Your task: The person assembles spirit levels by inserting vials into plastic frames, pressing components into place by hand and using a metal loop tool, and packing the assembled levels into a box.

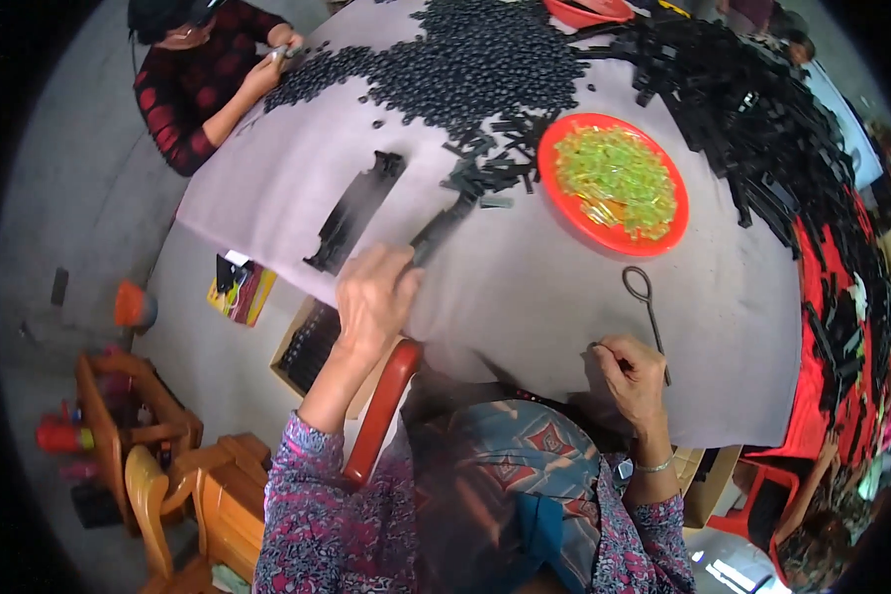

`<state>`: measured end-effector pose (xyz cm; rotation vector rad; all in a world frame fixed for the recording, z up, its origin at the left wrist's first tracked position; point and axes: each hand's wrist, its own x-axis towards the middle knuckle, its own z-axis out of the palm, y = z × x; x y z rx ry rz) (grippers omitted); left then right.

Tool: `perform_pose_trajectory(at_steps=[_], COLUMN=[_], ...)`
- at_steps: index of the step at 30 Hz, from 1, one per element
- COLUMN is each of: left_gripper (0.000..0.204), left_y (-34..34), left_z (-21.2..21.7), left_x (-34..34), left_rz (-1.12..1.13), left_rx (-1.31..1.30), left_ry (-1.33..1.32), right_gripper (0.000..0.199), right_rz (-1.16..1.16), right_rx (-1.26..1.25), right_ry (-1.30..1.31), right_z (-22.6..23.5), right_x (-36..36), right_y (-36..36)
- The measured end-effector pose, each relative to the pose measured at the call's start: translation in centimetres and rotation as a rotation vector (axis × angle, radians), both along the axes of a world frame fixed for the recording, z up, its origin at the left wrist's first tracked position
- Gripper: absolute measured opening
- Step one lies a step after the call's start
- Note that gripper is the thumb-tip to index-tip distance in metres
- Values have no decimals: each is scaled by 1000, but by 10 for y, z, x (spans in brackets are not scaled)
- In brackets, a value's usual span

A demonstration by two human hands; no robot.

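My left hand (374, 297), slightly blurred, is closed around the near end of a dark plastic strip (444, 228). The strip points away toward a heap of short black pieces (490, 168). Left of it, a long black plastic housing (358, 210) lies slantwise on the cloth. My right hand (632, 374) is curled near the front of the table, pinching a small dark piece (595, 346) at the fingertips; its shape is mostly hidden. Close beside that hand lies a thin metal rod with a loop handle (639, 284).
A red bowl (554, 203) of yellow-green clear pieces stands on the grey cloth (525, 297). Small black round parts (485, 64) cover the far side; long black parts (742, 109) pile up right. A person (203, 84) works at far left. Below the table edge is a cardboard box (287, 368).
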<state>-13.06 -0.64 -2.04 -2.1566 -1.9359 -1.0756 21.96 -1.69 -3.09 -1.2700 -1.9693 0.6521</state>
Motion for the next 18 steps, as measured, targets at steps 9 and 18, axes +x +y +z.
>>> perform_pose_trajectory(at_steps=[9,18], left_gripper=[18,17], left_y=[16,28], left_z=[-24,-35], left_x=[-30,-40], left_rz=[258,366], left_rx=[118,131], left_ry=[11,73], right_gripper=[10,9], right_rz=[-41,-4], right_rx=[-33,0], right_ry=[-25,-70], right_z=[-7,-10], right_x=[-11,-8], right_y=[0,2])
